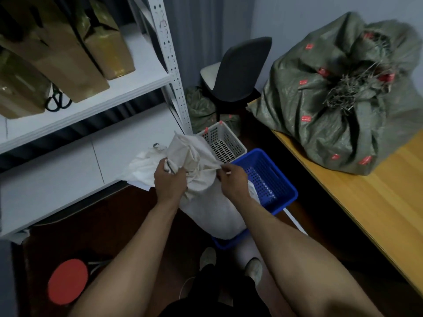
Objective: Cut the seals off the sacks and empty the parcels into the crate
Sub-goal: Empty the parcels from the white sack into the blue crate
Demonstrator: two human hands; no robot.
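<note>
A white cloth sack (207,202) stands upright in the near end of a blue plastic crate (274,179) on the floor. Its gathered neck (194,154) rises between my hands. My left hand (169,179) grips the bunched cloth on the left side of the neck, with a thin dark item showing by its fingers. My right hand (231,177) pinches a fold of the neck on the right side and holds a small pale object. A large green woven sack (338,104) with red tags lies on the wooden table.
A white perforated basket (223,143) stands just behind the blue crate. The white metal shelving (114,88) at left carries taped cardboard boxes and black scissors (57,101). Behind are a dark chair (238,69) and more green sacks (201,108). A red stool (67,281) sits at lower left.
</note>
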